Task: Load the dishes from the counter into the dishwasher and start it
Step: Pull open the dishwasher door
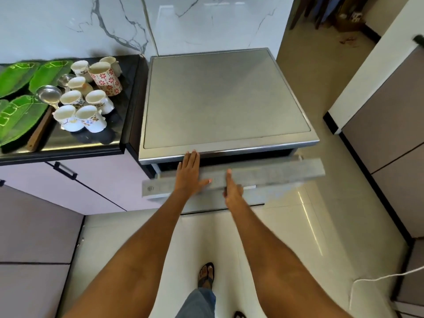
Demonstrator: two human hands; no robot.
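Observation:
A grey dishwasher (224, 99) stands to the right of the black counter (68, 148). Its door (275, 172) hangs slightly ajar at the top. My left hand (189, 173) lies flat, fingers straight, across the door's top edge, fingertips at the gap. My right hand (231, 190) grips the door's front edge, thumb up on top and fingers hidden beneath. On the counter stand several white cups (68, 98), a red-flowered mug (105, 78), green leaf-shaped plates (20, 111) and a steel ladle (48, 94).
Lilac cabinet fronts (96, 180) run below the counter. A grey cabinet (385, 125) stands at the right across the tiled floor (321, 203). A white cable (367, 281) lies on the floor at the lower right. My sandalled foot (206, 275) is below the door.

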